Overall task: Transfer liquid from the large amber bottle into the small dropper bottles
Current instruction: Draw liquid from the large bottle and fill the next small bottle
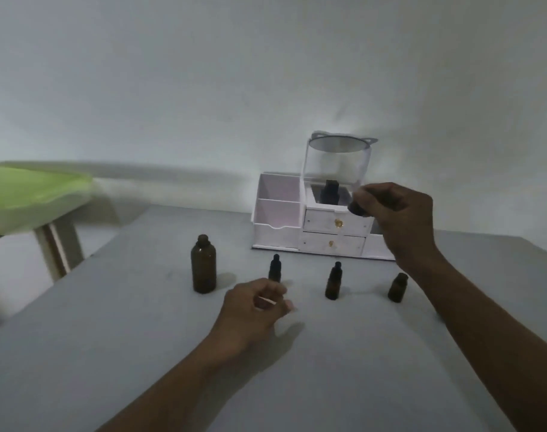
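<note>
Worktop [110,353] inventory:
1 lg amber bottle [203,264], uncapped, upright, contents unclear.
3 sm dropper bottles [333,280] in row to its right; 2 capped, rightmost open.
White organizer [278,213] at back holds 1 dark bottle.
Right hand [397,216]: fingers pinch dark cap [355,209], raised.
Left hand [253,310]: fingers loosely curled, holding nothing, near worktop.

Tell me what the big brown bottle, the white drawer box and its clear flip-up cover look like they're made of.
Large amber bottle: likely glass, glossy and see-through brown, though amber plastic can't be ruled out. White drawer box: looks like painted wood or board, matte with flat panels and small gold knobs. Clear cover: transparent plastic, probably acrylic; the dark bottle behind shows through.
</note>
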Available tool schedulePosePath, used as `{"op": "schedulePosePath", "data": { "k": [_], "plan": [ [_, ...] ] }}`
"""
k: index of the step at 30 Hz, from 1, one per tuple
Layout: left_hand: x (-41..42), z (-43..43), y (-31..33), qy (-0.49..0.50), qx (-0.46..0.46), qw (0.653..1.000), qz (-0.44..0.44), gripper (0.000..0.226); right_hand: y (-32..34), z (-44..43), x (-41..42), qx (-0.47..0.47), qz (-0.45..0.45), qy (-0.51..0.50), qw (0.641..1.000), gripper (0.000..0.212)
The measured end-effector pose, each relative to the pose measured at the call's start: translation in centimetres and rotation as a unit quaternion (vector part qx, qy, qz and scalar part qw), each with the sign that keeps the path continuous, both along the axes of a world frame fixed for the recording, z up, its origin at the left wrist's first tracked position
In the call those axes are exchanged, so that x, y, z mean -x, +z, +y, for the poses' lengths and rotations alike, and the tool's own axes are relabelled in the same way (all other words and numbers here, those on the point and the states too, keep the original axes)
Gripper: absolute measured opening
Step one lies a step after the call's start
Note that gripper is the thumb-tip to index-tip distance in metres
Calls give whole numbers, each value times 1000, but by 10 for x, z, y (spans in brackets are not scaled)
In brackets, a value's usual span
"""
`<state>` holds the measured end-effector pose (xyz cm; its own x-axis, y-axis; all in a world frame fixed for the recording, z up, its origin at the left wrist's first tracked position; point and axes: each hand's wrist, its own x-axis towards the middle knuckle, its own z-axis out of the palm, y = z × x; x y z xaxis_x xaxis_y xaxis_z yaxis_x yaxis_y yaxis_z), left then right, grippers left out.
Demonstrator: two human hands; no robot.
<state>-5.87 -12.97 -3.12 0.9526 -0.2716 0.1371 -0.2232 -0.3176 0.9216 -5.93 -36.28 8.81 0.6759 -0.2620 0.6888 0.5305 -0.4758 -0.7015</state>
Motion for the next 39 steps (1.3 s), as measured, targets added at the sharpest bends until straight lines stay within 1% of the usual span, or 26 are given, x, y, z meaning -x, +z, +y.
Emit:
{"op": "schedulePosePath", "data": {
  "k": [3,5,6,8,10,13,14,15,16,19,26,30,35,39],
  "plan": [
    [-8,56,-2,145,-32,988,-41,6,-3,49,-12,-5,17,61,998,12],
    [-16,84,-5,237,-52,968,-72,10,-5,79,-22,-12,28,105,994,8],
    [-21,93,-8,263,-48,960,-82,13,-6,91,-27,-16,32,117,993,6],
    [-29,106,-12,285,-19,954,-89,18,-6,113,-38,-22,36,135,990,5],
    [-37,110,-15,275,6,958,-84,33,-5,132,-48,-30,32,140,989,6],
    [-51,105,-15,228,23,971,-69,60,-2,149,-59,-47,34,144,988,8],
    [-54,102,-14,210,30,975,-66,64,-1,153,-62,-50,37,145,987,8],
    [-58,100,-14,194,39,978,-65,64,-1,155,-66,-50,38,144,987,7],
    [-60,98,-14,183,47,980,-67,58,-2,157,-68,-50,39,144,988,6],
    [-65,96,-16,176,56,980,-74,47,-3,161,-74,-54,48,151,986,4],
    [-70,99,-21,178,66,979,-72,46,-11,164,-87,-6,61,137,989,13],
    [-72,98,-22,185,61,978,-73,52,-14,173,-91,60,71,147,985,8],
    [-72,98,-23,191,46,977,-77,56,-30,184,-95,146,121,170,967,14],
    [-70,97,-22,193,30,978,-74,57,-50,188,-98,185,143,160,959,13]
  ]
}}
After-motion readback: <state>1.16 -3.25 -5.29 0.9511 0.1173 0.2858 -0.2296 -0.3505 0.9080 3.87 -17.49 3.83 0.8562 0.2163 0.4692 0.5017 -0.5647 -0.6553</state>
